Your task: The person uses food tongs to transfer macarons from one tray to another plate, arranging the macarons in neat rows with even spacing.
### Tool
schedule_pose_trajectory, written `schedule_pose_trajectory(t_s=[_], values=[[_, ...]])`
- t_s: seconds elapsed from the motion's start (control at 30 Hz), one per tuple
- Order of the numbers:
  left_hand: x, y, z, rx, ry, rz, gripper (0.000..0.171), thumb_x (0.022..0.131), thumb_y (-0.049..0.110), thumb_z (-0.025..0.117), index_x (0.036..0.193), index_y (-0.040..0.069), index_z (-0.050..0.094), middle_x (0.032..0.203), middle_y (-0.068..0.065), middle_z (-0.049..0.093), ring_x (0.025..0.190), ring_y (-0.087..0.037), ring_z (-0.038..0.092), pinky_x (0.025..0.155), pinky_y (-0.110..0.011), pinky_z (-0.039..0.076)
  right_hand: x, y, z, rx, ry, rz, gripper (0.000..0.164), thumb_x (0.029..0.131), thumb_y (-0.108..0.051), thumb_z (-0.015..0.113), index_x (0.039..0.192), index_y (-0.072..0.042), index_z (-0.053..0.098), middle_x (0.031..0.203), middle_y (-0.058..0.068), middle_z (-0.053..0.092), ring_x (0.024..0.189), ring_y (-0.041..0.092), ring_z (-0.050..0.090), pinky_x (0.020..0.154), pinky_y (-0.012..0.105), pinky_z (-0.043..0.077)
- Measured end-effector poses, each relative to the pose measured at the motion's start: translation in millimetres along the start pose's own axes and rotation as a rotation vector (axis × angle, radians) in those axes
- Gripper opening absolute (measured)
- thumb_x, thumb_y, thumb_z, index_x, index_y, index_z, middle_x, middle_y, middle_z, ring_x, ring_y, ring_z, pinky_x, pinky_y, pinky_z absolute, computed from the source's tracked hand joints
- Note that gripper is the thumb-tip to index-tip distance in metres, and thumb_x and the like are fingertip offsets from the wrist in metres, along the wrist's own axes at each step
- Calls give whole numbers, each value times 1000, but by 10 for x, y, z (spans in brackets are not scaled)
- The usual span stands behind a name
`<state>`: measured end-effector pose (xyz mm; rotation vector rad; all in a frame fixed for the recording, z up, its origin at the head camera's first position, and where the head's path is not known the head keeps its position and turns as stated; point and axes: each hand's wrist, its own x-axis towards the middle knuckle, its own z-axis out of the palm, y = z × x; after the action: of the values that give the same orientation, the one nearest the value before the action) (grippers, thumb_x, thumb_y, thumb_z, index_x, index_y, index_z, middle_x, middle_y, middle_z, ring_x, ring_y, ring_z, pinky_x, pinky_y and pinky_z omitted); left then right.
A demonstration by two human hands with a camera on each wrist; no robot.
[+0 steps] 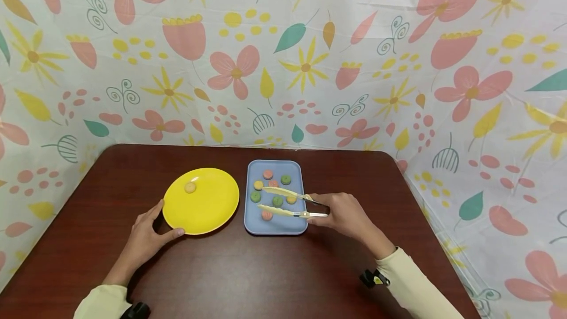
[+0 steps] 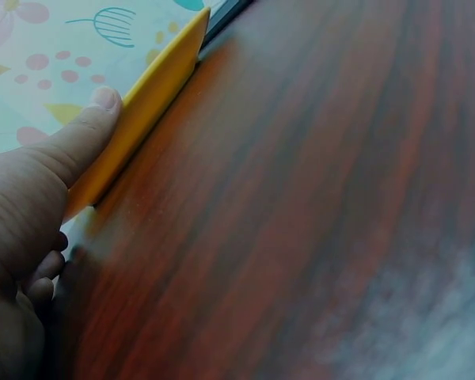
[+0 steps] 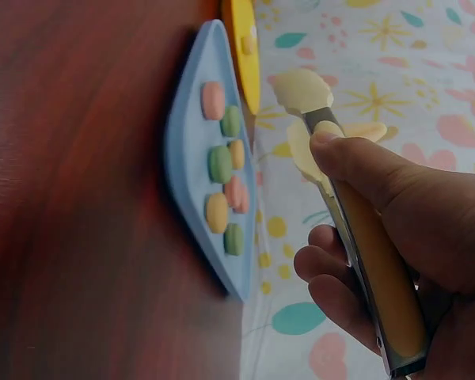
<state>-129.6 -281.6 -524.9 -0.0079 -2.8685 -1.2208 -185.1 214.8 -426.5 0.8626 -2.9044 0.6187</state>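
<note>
My left hand holds the rim of a round yellow plate at its lower left, with thumb and fingers spread along the edge. In the left wrist view the thumb presses the plate's rim. One pale yellow macaron lies on the plate. My right hand grips tongs with cream-coloured tips. The tongs' arms are spread apart over a blue tray, with nothing pinched between the tips. Several pink, green and yellow macarons sit on the tray.
Plate and tray stand side by side on a dark brown wooden table, with a narrow gap between them. A flower-patterned cloth hangs behind the table and along its sides. Black straps circle both wrists.
</note>
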Motion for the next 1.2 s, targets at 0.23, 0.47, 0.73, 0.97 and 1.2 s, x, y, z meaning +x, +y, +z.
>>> schedule_pose_trajectory(t_s=[0.23,0.47,0.73,0.97,1.2], values=[[7,-17,8,7,6,4,119,81,53,84,163,2,14,163,-31,23,143,-56,21,103,-79,21,-111,32,96,0,-12,-11,55,80,-42,87,128,-17,74,117,-2,76,88,15,71,69,30,52],[5,-4,9,1,-3,-9,119,81,54,83,163,2,14,164,-31,23,143,-56,20,103,-80,20,-157,76,172,-34,-27,-33,53,81,-42,87,126,-16,75,116,-1,76,92,15,73,70,34,55],[8,-2,4,-1,2,2,119,82,54,83,163,2,14,164,-30,23,143,-55,21,103,-79,21,-177,98,228,-18,-50,-4,53,82,-41,86,126,-14,75,117,1,76,90,15,72,68,31,53],[3,2,-2,-2,5,5,118,82,53,83,164,3,14,164,-30,24,143,-55,22,102,-79,23,-200,116,261,-16,-52,-2,51,83,-40,85,126,-14,75,115,1,77,89,14,72,68,32,54],[-1,-3,1,2,5,4,118,82,54,83,164,4,14,164,-30,24,143,-54,23,102,-78,25,-212,132,281,-29,-58,5,50,84,-41,84,125,-14,76,115,2,76,93,15,73,71,35,57]])
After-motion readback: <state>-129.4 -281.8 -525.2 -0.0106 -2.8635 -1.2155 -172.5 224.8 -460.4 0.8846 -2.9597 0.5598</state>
